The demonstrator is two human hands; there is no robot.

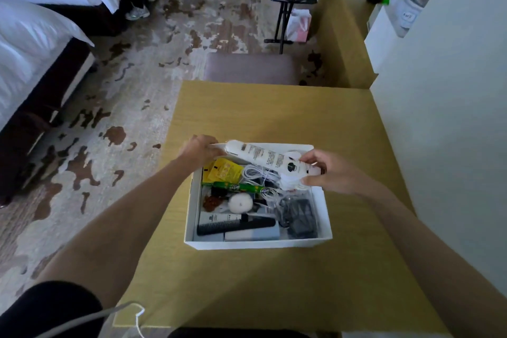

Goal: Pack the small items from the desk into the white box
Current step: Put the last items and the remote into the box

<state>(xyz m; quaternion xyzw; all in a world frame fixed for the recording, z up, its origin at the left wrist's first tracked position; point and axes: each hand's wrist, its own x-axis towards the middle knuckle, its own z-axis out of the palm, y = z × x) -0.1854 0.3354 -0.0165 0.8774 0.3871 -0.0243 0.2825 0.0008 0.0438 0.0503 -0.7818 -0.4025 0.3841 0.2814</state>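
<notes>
One box [258, 244] on the worktop [247, 107]. Inside it: one comb [236, 225], one yellow packet [223, 171], one green stick [241, 187], one round white ball [240, 202]. One white tube [263, 158] held by two hands.

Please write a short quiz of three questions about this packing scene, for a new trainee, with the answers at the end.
1. True or false: the long white printed tube already lies flat on the bottom of the open white cardboard box.
2. Which item lies nearest the box's near wall? A) yellow sachet B) black plastic comb C) coiled white cable
3. Fill in: the left hand holds one end of the tube, and the right hand holds the ____ end.

Key: 1 false, both hands hold it above the box's far part. 2 B. 3 other.
</notes>
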